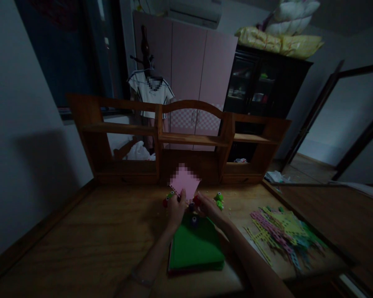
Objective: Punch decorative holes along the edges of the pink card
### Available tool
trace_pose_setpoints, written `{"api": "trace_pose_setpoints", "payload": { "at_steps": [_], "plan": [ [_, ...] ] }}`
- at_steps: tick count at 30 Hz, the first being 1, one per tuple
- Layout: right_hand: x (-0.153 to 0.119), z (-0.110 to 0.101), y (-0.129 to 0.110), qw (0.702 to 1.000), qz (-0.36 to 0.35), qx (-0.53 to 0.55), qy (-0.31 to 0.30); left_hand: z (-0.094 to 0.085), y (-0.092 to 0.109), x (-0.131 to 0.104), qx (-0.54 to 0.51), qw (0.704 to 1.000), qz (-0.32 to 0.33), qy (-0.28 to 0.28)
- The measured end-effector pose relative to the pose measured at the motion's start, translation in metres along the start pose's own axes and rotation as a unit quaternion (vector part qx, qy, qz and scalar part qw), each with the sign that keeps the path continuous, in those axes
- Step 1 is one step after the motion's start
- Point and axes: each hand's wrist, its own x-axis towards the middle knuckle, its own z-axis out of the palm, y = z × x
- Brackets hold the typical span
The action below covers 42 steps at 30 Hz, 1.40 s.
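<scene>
My left hand (175, 207) is closed on a pink sheet of paper (185, 184), its thumb on the lower part. A row of small holes runs along the sheet's lower left edge. My right hand (205, 205) is closed around a small red object (197, 200) beside the sheet's lower corner; its exact kind is too dark to tell. Below the hands lies a stack of green sheets (199, 244), with a small dark purple figure (194, 221) at its far edge. Small green figures (219, 198) with round eyes stand right of my right hand, and a red and green one (165, 202) stands left of my left hand.
A heap of perforated coloured paper strips (282, 227) lies at the table's right. Small paper bits are scattered near the figures. A wooden shelf unit (191, 140) stands along the table's back edge. A wall (34, 174) bounds the left side.
</scene>
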Motion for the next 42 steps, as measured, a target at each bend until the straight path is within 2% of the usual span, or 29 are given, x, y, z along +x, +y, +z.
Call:
{"api": "trace_pose_setpoints", "payload": {
  "at_steps": [7, 22, 27, 33, 42],
  "plan": [
    [-0.006, 0.005, -0.005, 1.000, -0.004, 0.023, 0.015, 0.004, -0.003, -0.002, -0.001, 1.000, 0.005, -0.028],
    [-0.003, -0.007, 0.004, 1.000, 0.022, -0.017, 0.015, 0.007, -0.010, -0.002, 0.026, 0.996, -0.026, -0.085],
    [0.000, -0.007, 0.005, 1.000, 0.018, -0.024, 0.009, 0.008, -0.012, -0.001, 0.083, 0.992, -0.020, -0.094],
    [0.001, -0.003, 0.004, 0.999, 0.023, 0.005, 0.041, 0.006, -0.008, -0.002, 0.069, 0.992, 0.008, -0.110],
    [0.003, -0.007, 0.009, 0.998, 0.049, 0.048, -0.002, 0.009, -0.005, -0.007, 0.084, 0.990, 0.016, -0.108]
  ]
}}
